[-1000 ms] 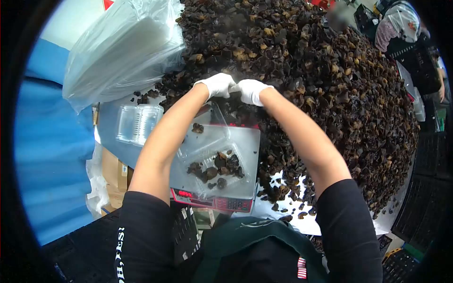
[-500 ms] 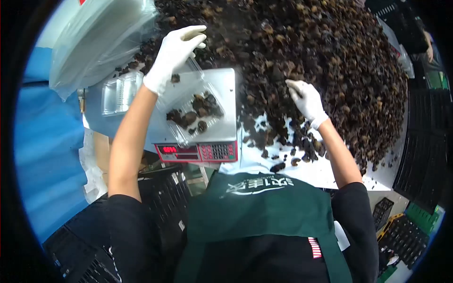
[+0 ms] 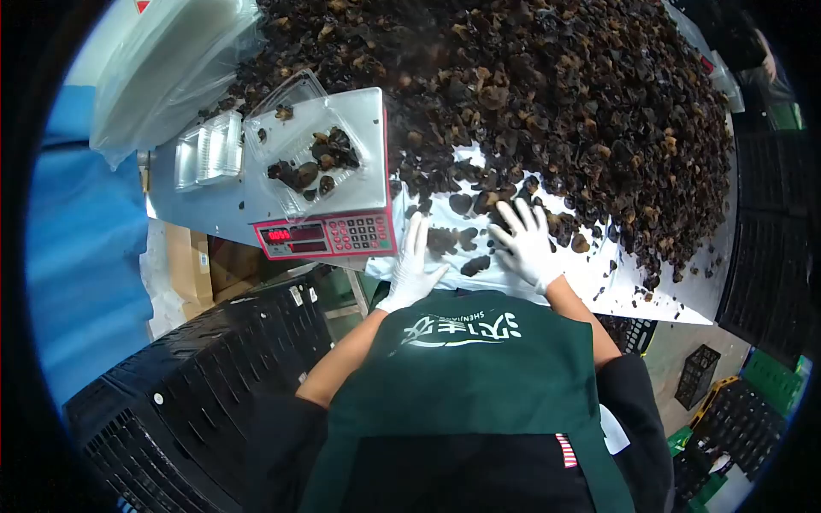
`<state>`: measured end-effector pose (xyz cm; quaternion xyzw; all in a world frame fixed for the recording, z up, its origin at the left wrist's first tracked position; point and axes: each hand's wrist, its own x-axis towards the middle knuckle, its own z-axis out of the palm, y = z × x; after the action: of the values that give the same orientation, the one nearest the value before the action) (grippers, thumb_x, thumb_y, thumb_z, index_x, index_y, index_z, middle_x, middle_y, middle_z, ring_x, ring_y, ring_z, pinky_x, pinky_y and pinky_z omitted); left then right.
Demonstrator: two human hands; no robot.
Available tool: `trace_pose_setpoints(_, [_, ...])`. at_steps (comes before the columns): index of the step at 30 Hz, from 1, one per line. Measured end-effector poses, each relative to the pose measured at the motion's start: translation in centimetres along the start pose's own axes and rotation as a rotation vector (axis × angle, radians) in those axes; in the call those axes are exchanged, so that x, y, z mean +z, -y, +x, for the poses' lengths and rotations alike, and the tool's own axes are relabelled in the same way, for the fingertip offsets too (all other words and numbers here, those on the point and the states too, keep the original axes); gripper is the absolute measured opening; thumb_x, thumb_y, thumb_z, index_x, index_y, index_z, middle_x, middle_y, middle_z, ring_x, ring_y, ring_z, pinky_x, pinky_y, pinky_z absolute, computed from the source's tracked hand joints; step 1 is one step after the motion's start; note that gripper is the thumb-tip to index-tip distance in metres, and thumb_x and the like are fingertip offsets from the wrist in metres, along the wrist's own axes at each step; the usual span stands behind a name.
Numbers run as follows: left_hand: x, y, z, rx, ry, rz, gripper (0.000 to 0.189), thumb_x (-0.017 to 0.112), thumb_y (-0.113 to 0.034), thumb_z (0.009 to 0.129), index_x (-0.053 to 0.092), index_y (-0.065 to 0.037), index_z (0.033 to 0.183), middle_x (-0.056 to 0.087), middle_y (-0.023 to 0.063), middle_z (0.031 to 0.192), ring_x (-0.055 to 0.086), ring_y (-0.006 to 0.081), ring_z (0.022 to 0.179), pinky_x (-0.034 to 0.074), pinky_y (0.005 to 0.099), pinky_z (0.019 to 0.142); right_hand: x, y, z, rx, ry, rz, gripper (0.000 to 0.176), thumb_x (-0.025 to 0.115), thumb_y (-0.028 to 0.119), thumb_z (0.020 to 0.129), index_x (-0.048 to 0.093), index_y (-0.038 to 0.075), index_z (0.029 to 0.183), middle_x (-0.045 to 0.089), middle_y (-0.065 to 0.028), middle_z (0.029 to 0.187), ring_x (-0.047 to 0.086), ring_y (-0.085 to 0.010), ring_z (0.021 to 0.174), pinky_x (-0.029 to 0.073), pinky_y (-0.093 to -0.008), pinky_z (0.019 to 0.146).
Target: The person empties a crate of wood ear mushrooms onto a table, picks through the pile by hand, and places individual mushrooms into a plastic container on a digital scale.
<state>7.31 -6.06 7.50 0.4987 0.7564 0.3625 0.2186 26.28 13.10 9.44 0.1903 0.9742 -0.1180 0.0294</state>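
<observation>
My left hand point(image 3: 414, 269), in a white glove, lies at the table's front edge just right of the scale, with fingers stretched out and nothing in it. Opposite it, my gloved right hand point(image 3: 527, 249) is spread flat on the white sheet point(image 3: 590, 274), its fingertips by some wood ear mushrooms point(image 3: 487, 203). A few dark pieces lie between the two hands. To the left stands a red digital scale point(image 3: 363, 192) with lit red digits. An open clear plastic clamshell box point(image 3: 295, 198) rests on its plate, holding several mushroom pieces point(image 3: 325, 156).
A large heap of wood ear mushrooms point(image 3: 530, 85) covers the back and right of the table. Left of the scale are clear plastic boxes point(image 3: 209, 150) and a big plastic bag point(image 3: 175, 81). Black crates point(image 3: 205, 359) stand below at the left, more at the right point(image 3: 770, 214).
My left hand has come from above the box down to the sheet beside the scale. My right hand has drawn back from the heap toward me. The view has shifted slightly.
</observation>
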Motion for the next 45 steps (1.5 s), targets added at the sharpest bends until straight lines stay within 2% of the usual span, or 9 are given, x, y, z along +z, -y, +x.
trace_pose_setpoints(7, [3.6, 1.1, -3.3, -0.151, -0.108, 0.016, 0.1, 0.079, -0.016, 0.072, 0.016, 0.002, 0.148, 0.024, 0.0254, 0.15, 0.026, 0.0391, 0.139, 0.025, 0.0417, 0.114, -1.9, -1.8, -4.2, 0.184, -0.228, 0.036, 0.044, 0.071, 0.025, 0.078, 0.064, 0.015, 0.121, 0.043, -0.0143, 0.143, 0.034, -0.036, 0.134, 0.026, -0.0505, 0.11])
trace_pose_setpoints(13, [4.3, 0.6, -3.3, -0.177, -0.151, 0.032, 0.099, 0.076, -0.014, 0.074, 0.014, 0.001, 0.149, 0.024, 0.0249, 0.15, 0.026, 0.0388, 0.139, 0.024, 0.0411, 0.114, 1.3, 3.6, 4.1, -0.169, -0.38, 0.423, 0.043, 0.071, 0.018, 0.076, 0.063, 0.008, 0.116, 0.055, -0.0167, 0.128, 0.054, -0.0348, 0.114, 0.045, -0.0408, 0.095])
trace_pose_setpoints(19, [4.4, 0.0, -3.1, -0.246, -0.175, -0.006, 0.097, 0.075, -0.013, 0.076, 0.013, -0.001, 0.15, 0.024, 0.0247, 0.15, 0.027, 0.0391, 0.138, 0.024, 0.0416, 0.114, 0.2, 6.6, 8.7, -0.194, 0.017, 0.314, 0.039, 0.066, 0.021, 0.082, 0.062, 0.006, 0.119, 0.061, -0.014, 0.117, 0.06, -0.0257, 0.1, 0.049, -0.0372, 0.078])
trace_pose_setpoints(21, [4.2, -0.2, -3.0, -0.264, -0.188, -0.025, 0.097, 0.074, -0.013, 0.077, 0.012, -0.002, 0.15, 0.024, 0.0247, 0.15, 0.027, 0.0392, 0.138, 0.025, 0.0418, 0.114, -4.2, 6.1, 7.6, 0.485, 0.231, 1.317, 0.033, 0.058, 0.026, 0.093, 0.062, 0.005, 0.118, 0.063, -0.0083, 0.108, 0.06, -0.015, 0.082, 0.048, -0.0288, 0.067])
trace_pose_setpoints(23, [4.5, -0.1, -3.1, -0.221, -0.222, -0.066, 0.096, 0.074, -0.013, 0.077, 0.012, -0.003, 0.15, 0.024, 0.0252, 0.149, 0.028, 0.0392, 0.138, 0.025, 0.0418, 0.114, -1.0, 2.1, 7.3, 0.301, 0.121, 1.537, 0.039, 0.055, 0.029, 0.096, 0.061, -0.001, 0.119, 0.066, -0.0058, 0.089, 0.06, -0.0108, 0.081, 0.049, -0.0245, 0.069])
trace_pose_setpoints(25, [4.8, 0.2, -3.3, -0.238, -0.21, -0.054, 0.097, 0.074, -0.013, 0.077, 0.011, -0.003, 0.15, 0.024, 0.0253, 0.149, 0.028, 0.0392, 0.137, 0.025, 0.0417, 0.114, -0.7, 1.2, 6.5, 0.358, 0.098, 2.254, 0.042, 0.047, 0.028, 0.1, 0.049, -0.004, 0.128, 0.065, -0.0121, 0.103, 0.062, -0.0134, 0.087, 0.05, -0.0235, 0.063])
trace_pose_setpoints(39, [3.7, 0.8, -3.2, -0.198, -0.175, -0.045, 0.096, 0.074, -0.015, 0.077, 0.013, -0.002, 0.15, 0.028, 0.0251, 0.148, 0.03, 0.0384, 0.137, 0.028, 0.0409, 0.112, 0.9, 1.1, 5.4, 0.502, -0.043, 2.447, 0.04, 0.044, 0.034, 0.1, 0.049, 0.0, 0.12, 0.057, -0.0286, 0.116, 0.065, -0.0346, 0.086, 0.054, -0.0382, 0.068])
trace_pose_setpoints(41, [3.7, 1.0, -3.3, -0.182, -0.169, -0.046, 0.095, 0.074, -0.015, 0.077, 0.014, -0.001, 0.15, 0.028, 0.025, 0.148, 0.03, 0.0386, 0.137, 0.028, 0.0409, 0.112, 1.9, 0.4, 5.5, 0.233, 0.176, 2.546, 0.038, 0.046, 0.031, 0.099, 0.048, 0.0, 0.122, 0.058, -0.0249, 0.118, 0.064, -0.0329, 0.091, 0.054, -0.0389, 0.073])
trace_pose_setpoints(45, [3.6, 0.8, -3.2, -0.198, -0.156, -0.041, 0.094, 0.074, -0.015, 0.077, 0.015, -0.001, 0.149, 0.028, 0.025, 0.148, 0.03, 0.0382, 0.137, 0.028, 0.0408, 0.112, 0.1, 2.6, 5.3, 0.369, -0.038, 2.356, 0.03, 0.055, 0.02, 0.096, 0.053, 0.0, 0.118, 0.061, -0.0101, 0.112, 0.062, -0.0222, 0.103, 0.056, -0.0355, 0.08])
